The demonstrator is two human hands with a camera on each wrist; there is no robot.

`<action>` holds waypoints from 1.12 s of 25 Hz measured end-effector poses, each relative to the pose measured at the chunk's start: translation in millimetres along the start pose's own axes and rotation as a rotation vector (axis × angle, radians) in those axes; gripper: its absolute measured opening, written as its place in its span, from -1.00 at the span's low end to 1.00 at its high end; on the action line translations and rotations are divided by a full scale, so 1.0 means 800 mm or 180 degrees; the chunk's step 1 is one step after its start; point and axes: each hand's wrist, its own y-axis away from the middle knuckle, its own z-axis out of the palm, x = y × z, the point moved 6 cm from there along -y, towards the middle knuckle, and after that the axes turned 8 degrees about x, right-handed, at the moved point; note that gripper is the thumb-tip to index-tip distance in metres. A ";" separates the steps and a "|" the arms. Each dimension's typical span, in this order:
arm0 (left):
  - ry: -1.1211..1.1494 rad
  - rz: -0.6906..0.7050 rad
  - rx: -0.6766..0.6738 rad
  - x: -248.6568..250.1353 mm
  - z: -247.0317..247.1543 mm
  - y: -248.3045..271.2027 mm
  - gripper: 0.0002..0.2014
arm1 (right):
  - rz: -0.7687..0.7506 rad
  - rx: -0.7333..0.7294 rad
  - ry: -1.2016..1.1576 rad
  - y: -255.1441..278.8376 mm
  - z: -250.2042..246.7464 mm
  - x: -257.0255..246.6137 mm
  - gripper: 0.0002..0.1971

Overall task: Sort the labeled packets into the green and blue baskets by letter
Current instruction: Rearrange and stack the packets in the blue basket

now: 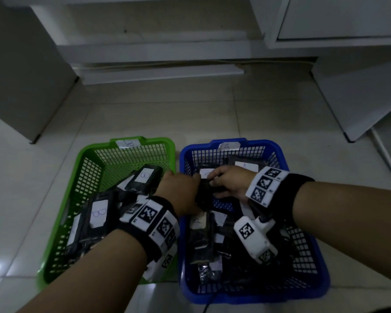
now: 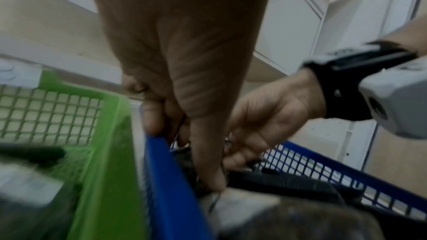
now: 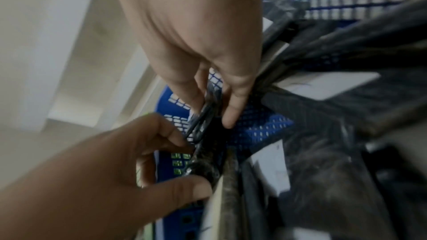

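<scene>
Nearest the camera, both forearms reached forward, each wrist wrapped in a black band carrying white squares printed with black-and-white markers. Below them, on the pale tiled floor (image 1: 212, 109), the green plastic mesh basket (image 1: 131, 164) sat on the left and the blue plastic mesh basket (image 1: 307, 245) on the right, side by side with their rims almost touching. The green one held black packets with white labels marked B (image 1: 99, 213); the blue one held similar black packets (image 1: 201, 236), some labels marked A. Over the left part of the blue basket, the left hand (image 1: 178, 193) and the right hand (image 1: 229, 180) met on one black glossy packet (image 1: 209, 190). The left hand's thumb and curled fingers pinched its near end, and the right hand's fingers and thumb gripped its far end, holding it just above the pile. Its label could not be read. Each basket's far rim carried a white paper tag. Beyond stood white cabinet panels (image 1: 339, 16).
</scene>
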 end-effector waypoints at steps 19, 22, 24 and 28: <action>0.0758 0.0114 0.0575 -0.012 -0.013 0.003 -0.66 | -0.0337 0.0412 0.0781 0.009 -0.017 0.017 -0.62; 0.0557 0.0148 0.0708 -0.006 -0.013 0.002 -0.67 | -0.0465 0.0535 0.0825 0.006 -0.017 0.019 -0.65; 0.0624 0.0078 0.0917 -0.012 -0.027 0.004 -0.65 | -0.0558 0.0705 0.0719 0.004 -0.022 0.020 -0.69; 0.0518 0.0095 0.1192 -0.019 -0.044 0.011 -0.64 | -0.0427 0.0292 0.0656 -0.003 -0.015 0.024 -0.70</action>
